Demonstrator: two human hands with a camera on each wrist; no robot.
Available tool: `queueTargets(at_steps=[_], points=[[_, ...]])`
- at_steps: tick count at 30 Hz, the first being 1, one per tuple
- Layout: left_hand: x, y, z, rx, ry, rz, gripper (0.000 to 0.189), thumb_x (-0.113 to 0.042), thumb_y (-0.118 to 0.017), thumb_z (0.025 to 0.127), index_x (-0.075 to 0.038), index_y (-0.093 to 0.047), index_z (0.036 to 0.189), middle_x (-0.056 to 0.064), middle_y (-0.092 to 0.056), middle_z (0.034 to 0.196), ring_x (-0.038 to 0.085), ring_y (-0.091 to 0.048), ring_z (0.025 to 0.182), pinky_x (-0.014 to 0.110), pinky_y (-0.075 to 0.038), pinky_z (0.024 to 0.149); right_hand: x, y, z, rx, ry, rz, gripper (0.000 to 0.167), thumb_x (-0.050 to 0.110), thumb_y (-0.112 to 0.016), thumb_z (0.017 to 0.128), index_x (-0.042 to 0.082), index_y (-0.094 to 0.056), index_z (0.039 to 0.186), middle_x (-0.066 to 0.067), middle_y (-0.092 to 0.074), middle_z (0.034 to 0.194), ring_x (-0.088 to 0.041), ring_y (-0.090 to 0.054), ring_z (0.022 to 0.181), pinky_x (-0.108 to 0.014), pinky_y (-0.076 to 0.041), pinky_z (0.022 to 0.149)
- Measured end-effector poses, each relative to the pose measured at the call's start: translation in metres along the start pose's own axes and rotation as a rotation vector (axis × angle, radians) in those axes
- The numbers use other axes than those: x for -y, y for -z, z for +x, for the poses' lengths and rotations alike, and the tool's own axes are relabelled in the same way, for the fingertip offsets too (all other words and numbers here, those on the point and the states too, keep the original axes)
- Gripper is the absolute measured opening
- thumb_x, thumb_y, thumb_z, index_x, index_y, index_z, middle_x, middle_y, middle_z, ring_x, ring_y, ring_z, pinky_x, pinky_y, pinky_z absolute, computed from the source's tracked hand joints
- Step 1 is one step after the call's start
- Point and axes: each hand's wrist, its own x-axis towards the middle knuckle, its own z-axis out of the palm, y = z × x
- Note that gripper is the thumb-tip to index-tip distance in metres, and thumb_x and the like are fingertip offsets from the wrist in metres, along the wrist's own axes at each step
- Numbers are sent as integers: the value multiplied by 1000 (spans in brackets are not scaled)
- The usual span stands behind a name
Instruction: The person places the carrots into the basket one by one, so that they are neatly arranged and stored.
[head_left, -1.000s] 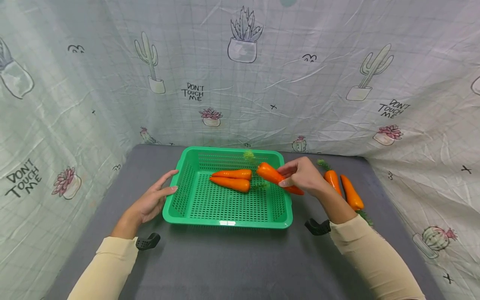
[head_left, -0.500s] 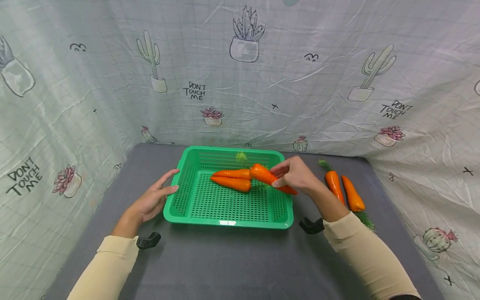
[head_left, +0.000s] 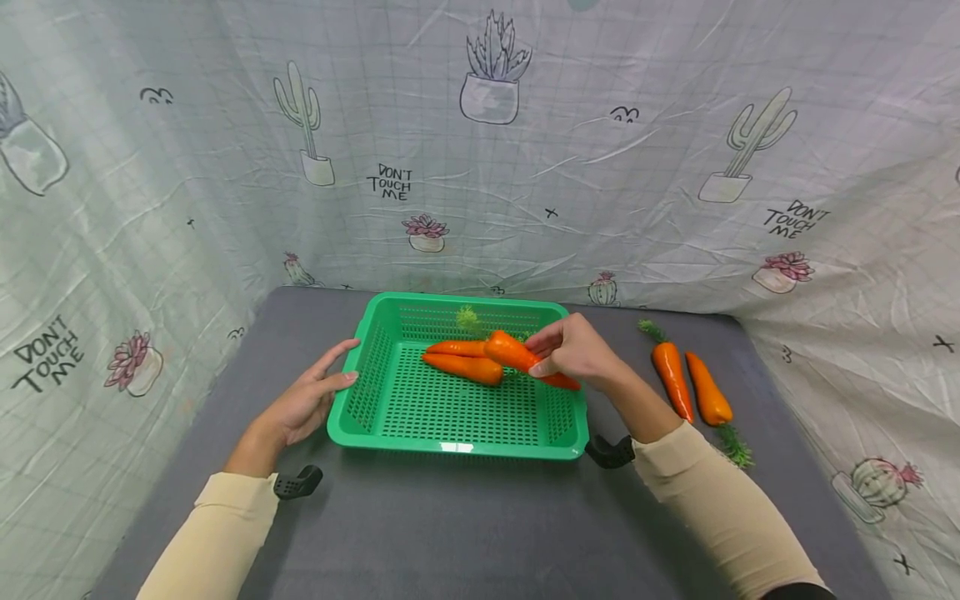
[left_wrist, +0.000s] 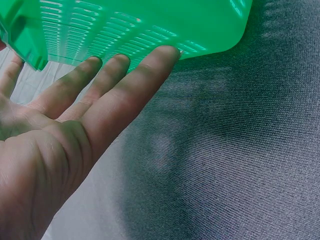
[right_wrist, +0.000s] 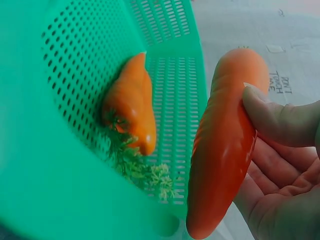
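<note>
My right hand (head_left: 576, 352) pinches an orange toy-like carrot (head_left: 513, 354) between thumb and fingers, over the right part of a green slotted basket (head_left: 457, 450). The carrot's thick end points left with a leafy tuft (head_left: 467, 317) beyond it; its thin tip slants down to the right. Two more carrots lie side by side in the basket, and the held one overlaps the rear of them in the head view. The nearer basket carrot (head_left: 461, 367) points left. My left hand (head_left: 303, 402) rests straight fingers (left_wrist: 127, 102) against the basket's left outer side, thumb at the rim.
To the right of the basket on the grey tabletop (head_left: 450, 533) lie two carrots, one with its leaves away from me (head_left: 672, 379), the other with its leaves toward me (head_left: 708, 390). A cactus-print curtain (head_left: 525, 208) hangs behind and along both sides.
My right hand has carried the carrot leftward, from the basket's right rim to farther over its inside. The left hand and the basket have stayed in place.
</note>
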Motion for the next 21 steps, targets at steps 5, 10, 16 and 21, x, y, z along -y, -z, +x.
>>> queueTargets(at_steps=[5, 10, 16, 21], points=[[1, 0, 0, 6, -5, -7, 69, -25, -52, 111, -34, -14, 167, 11, -48, 146, 15, -70, 116, 35, -59, 93, 1, -6, 5, 20, 5, 6, 44, -6, -83, 80, -3, -75, 123, -22, -75, 122, -33, -74, 107, -44, -62, 92], [0, 1, 0, 11, -11, -17, 69, -24, -52, 111, -32, -14, 167, 9, -51, 144, 15, -70, 116, 35, -59, 92, 2, -11, 10, 29, -1, 2, 43, -6, -83, 80, -2, -75, 122, -21, -75, 122, -32, -74, 107, -43, -62, 92], [-1, 0, 0, 2, -14, 5, 69, -25, -51, 111, -33, -13, 167, 19, -41, 154, 21, -67, 122, 36, -58, 95, 6, -15, 12, 36, 16, 16, 43, -8, -83, 79, -5, -75, 121, -23, -75, 120, -32, -74, 105, -42, -62, 90], [-1, 0, -1, 8, -18, 59, 69, -29, -50, 111, -36, -11, 168, 16, -3, 172, 36, -30, 153, 40, -41, 113, 8, -19, 15, 51, 23, 34, 43, -8, -83, 78, -5, -75, 120, -23, -74, 122, -32, -73, 106, -41, -63, 90]])
